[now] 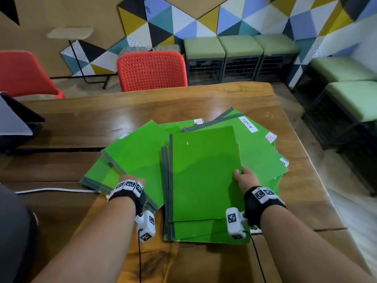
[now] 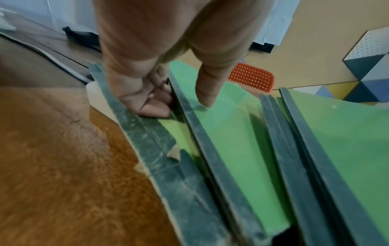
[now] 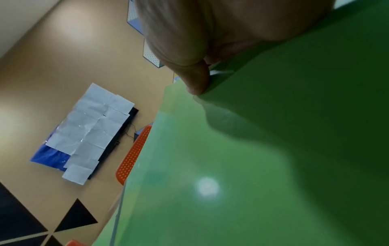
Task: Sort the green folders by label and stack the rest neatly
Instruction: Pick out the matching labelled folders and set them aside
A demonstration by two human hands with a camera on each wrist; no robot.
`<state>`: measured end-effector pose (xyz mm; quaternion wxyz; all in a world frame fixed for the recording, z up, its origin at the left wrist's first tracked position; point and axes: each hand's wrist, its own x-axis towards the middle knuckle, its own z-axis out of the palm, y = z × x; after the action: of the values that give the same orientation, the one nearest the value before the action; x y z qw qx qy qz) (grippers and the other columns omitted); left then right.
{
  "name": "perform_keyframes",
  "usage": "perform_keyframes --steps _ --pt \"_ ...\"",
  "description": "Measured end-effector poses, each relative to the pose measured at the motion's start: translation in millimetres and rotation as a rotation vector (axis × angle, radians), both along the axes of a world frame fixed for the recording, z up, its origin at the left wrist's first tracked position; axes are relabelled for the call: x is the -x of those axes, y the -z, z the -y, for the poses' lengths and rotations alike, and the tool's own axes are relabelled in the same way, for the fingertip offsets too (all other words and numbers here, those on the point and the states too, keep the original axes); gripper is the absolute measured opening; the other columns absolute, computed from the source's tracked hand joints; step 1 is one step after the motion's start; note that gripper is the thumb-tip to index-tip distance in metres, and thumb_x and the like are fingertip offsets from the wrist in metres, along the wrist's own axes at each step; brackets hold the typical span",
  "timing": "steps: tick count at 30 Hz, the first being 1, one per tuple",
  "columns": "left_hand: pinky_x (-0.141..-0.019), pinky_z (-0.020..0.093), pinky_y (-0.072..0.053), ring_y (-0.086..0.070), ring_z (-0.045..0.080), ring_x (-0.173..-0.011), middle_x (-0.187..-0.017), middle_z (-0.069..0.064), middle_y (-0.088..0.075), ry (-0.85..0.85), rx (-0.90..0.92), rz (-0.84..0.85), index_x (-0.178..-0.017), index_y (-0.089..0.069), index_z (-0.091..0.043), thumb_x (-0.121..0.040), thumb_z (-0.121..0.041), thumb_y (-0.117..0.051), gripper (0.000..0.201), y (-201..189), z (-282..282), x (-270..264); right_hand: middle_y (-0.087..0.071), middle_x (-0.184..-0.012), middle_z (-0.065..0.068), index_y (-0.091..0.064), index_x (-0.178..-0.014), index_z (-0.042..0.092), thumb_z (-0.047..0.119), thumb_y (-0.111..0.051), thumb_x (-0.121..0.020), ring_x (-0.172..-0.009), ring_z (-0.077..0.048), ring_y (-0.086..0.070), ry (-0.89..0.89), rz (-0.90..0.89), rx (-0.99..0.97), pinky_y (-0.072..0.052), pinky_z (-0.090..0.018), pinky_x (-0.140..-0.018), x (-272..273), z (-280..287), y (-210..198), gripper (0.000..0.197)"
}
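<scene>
Several green folders with dark spines lie fanned in a loose pile on the wooden table (image 1: 214,99). The top folder (image 1: 204,174) lies face up, blank, at the pile's middle. My right hand (image 1: 243,177) grips its right edge, thumb (image 3: 195,79) on the cover and the fingers hidden underneath. My left hand (image 1: 130,181) pinches the spine edge of the left folder (image 1: 138,152); its thumb (image 2: 206,93) is on top and its fingers (image 2: 151,103) are tucked below. White labels show on folders at the back right: one in black letters (image 1: 247,124), another in red (image 1: 271,137).
A red chair (image 1: 152,70) stands behind the table, another (image 1: 24,74) at far left. Green-cushioned stools (image 1: 240,58) line the back and right walls. A dark device with white paper (image 1: 14,123) sits at the table's left edge. A white cable (image 1: 55,190) runs under the pile's left side.
</scene>
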<state>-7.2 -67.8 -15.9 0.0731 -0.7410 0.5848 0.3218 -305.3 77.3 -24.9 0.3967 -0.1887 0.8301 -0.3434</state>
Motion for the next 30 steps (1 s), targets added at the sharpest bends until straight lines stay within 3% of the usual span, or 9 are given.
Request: perform_keyframes --steps 3,5,8,11,16,23,26,28,30 --pt "-0.102 0.046 -0.045 -0.056 0.035 -0.119 -0.132 0.015 -0.055 0.006 -0.052 0.106 -0.123 -0.058 -0.011 -0.087 -0.025 -0.061 0.039 -0.3 -4.8 3.5 -0.044 -0.142 -0.016 -0.027 -0.148 0.011 0.021 -0.046 -0.098 -0.072 -0.014 -0.056 0.026 0.043 -0.012 -0.056 -0.032 -0.067 3.7 -1.1 9.7 0.054" --pt "-0.101 0.042 -0.046 -0.054 0.036 -0.122 -0.136 0.018 -0.052 -0.108 0.023 0.010 -0.128 -0.052 -0.006 -0.088 -0.019 -0.060 0.043 -1.1 1.3 0.8 -0.042 -0.143 -0.016 -0.027 -0.148 0.012 0.022 -0.047 -0.098 -0.076 -0.017 -0.056 0.037 0.057 0.004 -0.057 -0.036 -0.071 7.2 1.1 7.6 0.055" --pt "-0.098 0.042 -0.042 -0.050 0.038 -0.122 -0.135 0.024 -0.048 -0.483 0.308 -0.333 -0.137 -0.037 0.004 -0.095 -0.007 -0.045 0.044 -11.0 13.8 -1.8 -0.045 -0.140 -0.016 -0.028 -0.148 0.012 0.021 -0.048 -0.097 -0.068 -0.014 -0.051 0.046 0.021 0.069 -0.049 -0.025 -0.058 13.8 7.6 -1.3 0.055" --pt "-0.082 0.041 -0.040 -0.053 0.036 -0.102 -0.106 0.021 -0.055 -0.692 0.548 -0.471 -0.119 -0.041 0.001 -0.098 -0.009 -0.033 0.025 -34.7 13.8 -12.8 -0.051 -0.134 -0.015 -0.029 -0.147 0.013 0.020 -0.049 -0.097 -0.054 -0.008 -0.043 0.085 -0.007 0.114 -0.043 -0.018 -0.045 21.0 11.7 -13.0 0.054" --pt "-0.082 0.045 -0.049 -0.061 0.041 -0.105 -0.122 0.025 -0.057 -0.704 0.774 -0.423 -0.131 -0.041 -0.014 -0.097 -0.005 -0.029 0.037 -83.9 1.5 -44.2 -0.046 -0.142 -0.012 -0.031 -0.147 0.013 0.016 -0.047 -0.097 -0.068 -0.011 -0.052 0.117 -0.059 0.162 -0.042 -0.019 -0.050 25.8 6.7 -36.2 0.052" --pt "-0.101 0.045 -0.042 -0.053 0.037 -0.121 -0.133 0.017 -0.055 -0.515 0.538 -0.464 -0.135 -0.045 -0.008 -0.096 -0.002 -0.037 0.040 -92.3 -28.3 -41.3 -0.040 -0.148 -0.012 -0.030 -0.147 0.011 0.014 -0.046 -0.098 -0.068 -0.004 -0.048 0.062 -0.070 0.210 -0.039 -0.017 -0.054 -1.1 3.0 -62.7 0.052" --pt "-0.101 0.042 -0.040 -0.052 0.036 -0.121 -0.133 0.016 -0.054 -0.391 0.338 -0.481 -0.138 -0.042 -0.005 -0.097 -0.006 -0.044 0.041 -79.6 -48.8 -21.8 -0.039 -0.149 -0.011 -0.030 -0.147 0.011 0.015 -0.045 -0.099 -0.098 -0.018 -0.057 0.022 -0.011 0.205 -0.044 -0.022 -0.075 -20.1 2.6 -70.7 0.051" --pt "-0.105 0.044 -0.038 -0.049 0.035 -0.124 -0.135 0.014 -0.050 -0.353 0.193 -0.555 -0.140 -0.037 -0.006 -0.095 -0.010 -0.054 0.048 -67.8 -62.6 -9.1 -0.038 -0.150 -0.011 -0.031 -0.147 0.010 0.017 -0.043 -0.100 -0.126 -0.026 -0.048 -0.027 0.009 0.205 -0.039 -0.027 -0.092 -32.5 1.3 -70.0 0.049" --pt "-0.111 0.051 -0.033 -0.044 0.036 -0.129 -0.144 0.015 -0.042 -0.359 0.063 -0.637 -0.143 -0.028 -0.013 -0.087 -0.014 -0.066 0.068 -53.3 -69.0 -2.9 -0.045 -0.145 -0.013 -0.040 -0.142 0.007 0.019 -0.042 -0.100 -0.130 -0.028 -0.046 -0.053 0.027 0.251 -0.037 -0.035 -0.105 -42.1 1.2 -65.4 0.044"
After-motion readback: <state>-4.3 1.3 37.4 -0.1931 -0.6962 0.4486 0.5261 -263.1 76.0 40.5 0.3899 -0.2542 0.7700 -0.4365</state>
